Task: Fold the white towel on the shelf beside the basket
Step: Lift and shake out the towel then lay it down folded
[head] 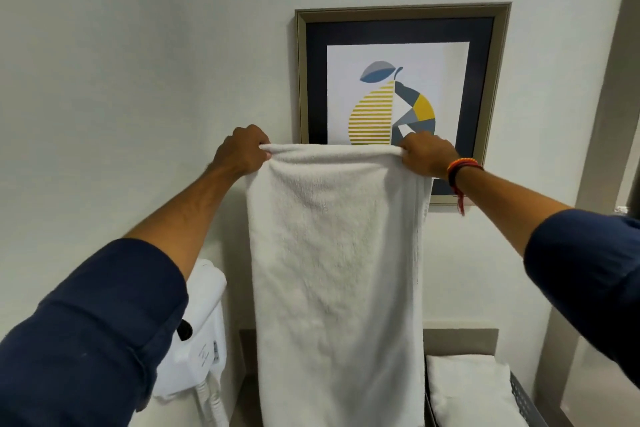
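The grey perforated plastic basket (523, 399) at lower right holds folded white cloths (467, 388). Your left hand (242, 149) and right hand (427, 156) pinch the white terry towel's (336, 270) top corners, its long axis hanging vertically before the wall

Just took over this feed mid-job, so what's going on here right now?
A person is holding the white towel up in front of the wall, the left hand and right hand each gripping a top corner. It hangs straight down, apparently already doubled lengthwise, partly covering the framed pear picture. Folded towels sit in the basket at lower right; a white wall-mounted hair dryer is at lower left.
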